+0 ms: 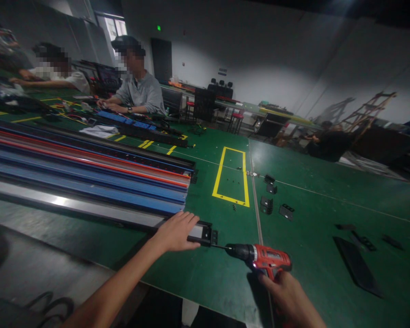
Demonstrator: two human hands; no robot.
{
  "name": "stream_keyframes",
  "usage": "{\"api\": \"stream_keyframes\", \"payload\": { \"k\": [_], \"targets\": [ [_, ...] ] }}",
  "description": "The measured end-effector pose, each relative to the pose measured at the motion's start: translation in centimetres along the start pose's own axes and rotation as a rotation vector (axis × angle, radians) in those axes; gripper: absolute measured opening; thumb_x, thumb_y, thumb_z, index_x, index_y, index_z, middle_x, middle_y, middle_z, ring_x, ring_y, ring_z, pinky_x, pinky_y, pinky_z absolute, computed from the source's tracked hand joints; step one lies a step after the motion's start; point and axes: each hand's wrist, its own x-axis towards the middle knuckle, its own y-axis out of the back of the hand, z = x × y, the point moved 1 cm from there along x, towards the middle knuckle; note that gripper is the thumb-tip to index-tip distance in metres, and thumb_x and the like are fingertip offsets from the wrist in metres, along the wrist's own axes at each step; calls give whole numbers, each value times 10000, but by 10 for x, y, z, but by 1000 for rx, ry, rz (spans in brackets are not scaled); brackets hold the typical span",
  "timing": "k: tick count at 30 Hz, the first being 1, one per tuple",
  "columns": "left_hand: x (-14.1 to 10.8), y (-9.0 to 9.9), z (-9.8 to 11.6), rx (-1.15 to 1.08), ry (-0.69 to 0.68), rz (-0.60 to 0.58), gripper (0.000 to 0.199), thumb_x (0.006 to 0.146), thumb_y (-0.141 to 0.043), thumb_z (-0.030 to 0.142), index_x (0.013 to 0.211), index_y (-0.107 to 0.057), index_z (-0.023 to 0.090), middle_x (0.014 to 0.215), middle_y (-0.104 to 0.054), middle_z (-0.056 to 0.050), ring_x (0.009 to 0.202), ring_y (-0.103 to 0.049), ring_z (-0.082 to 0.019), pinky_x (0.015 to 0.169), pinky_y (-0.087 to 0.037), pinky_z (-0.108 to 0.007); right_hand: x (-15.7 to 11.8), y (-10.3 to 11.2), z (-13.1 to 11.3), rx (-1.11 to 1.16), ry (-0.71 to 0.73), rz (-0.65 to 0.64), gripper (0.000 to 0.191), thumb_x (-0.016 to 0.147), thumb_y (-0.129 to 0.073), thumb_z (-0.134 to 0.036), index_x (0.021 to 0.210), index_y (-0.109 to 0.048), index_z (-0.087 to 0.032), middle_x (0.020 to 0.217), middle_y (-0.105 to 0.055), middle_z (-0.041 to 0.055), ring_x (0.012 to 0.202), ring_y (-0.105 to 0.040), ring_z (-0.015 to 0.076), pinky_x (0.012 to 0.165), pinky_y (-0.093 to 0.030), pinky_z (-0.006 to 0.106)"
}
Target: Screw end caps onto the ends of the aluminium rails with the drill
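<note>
My right hand (286,291) is wrapped around the handle of a red and black cordless drill (271,258). The drill's long bit points left and meets a small black bracket (214,237) at the end of a long silver and black metal rail (136,216). Near that same end, my left hand (178,231) grips the rail from above, fingers across its top and thumb along the near side. Beside this rail lie parallel blue rails (123,186) and orange-red strips (130,165).
Black brackets (266,204) and a dark flat piece (357,269) lie on the green table (310,182) to the right. Small screws lie around a yellow taped rectangle (217,179). Across the table sit co-workers (140,93) among cables and parts.
</note>
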Motion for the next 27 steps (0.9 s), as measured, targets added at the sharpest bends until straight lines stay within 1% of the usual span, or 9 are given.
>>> {"api": "stream_keyframes", "payload": {
  "k": [5, 9, 16, 20, 27],
  "targets": [
    [1, 3, 1, 19, 1, -2, 646, 866, -650, 634, 1279, -615, 138, 1185, -689, -147, 1126, -638, -336, 1076, -448, -529, 0, 2, -3, -55, 2, 3, 407, 810, -578, -600, 729, -625, -204, 712, -699, 54, 682, -651, 220, 631, -444, 317],
    [1, 4, 2, 22, 2, -11, 648, 853, -668, 628, 1273, -618, 137, 1181, -685, -143, 1115, -640, -334, 1074, -453, -527, -1, 3, -4, -62, -9, -2, 431, 804, -546, -620, 730, -632, -204, 719, -707, 69, 680, -647, 230, 636, -441, 335],
    [1, 2, 1, 13, 5, -22, 665, 844, -671, 626, 1284, -615, 129, 1209, -683, -156, 1137, -636, -348, 1086, -443, -544, -2, 2, -6, -39, -12, -8, 439, 808, -526, -620, 748, -632, -198, 722, -710, 74, 674, -646, 229, 641, -458, 341],
    [1, 1, 1, 12, 9, -12, 655, 848, -660, 635, 1270, -623, 136, 1178, -687, -147, 1123, -639, -346, 1078, -447, -537, -2, 3, -7, -33, 27, -17, 409, 816, -539, -584, 725, -632, -197, 715, -707, 68, 682, -650, 223, 649, -465, 331],
    [0, 0, 0, 12, 0, -15, 681, 847, -662, 636, 1285, -617, 116, 1200, -682, -162, 1132, -636, -353, 1084, -443, -551, -1, 1, -3, -27, 33, 19, 425, 810, -563, -601, 747, -651, -189, 709, -708, 71, 662, -650, 226, 632, -468, 331]
  ]
}}
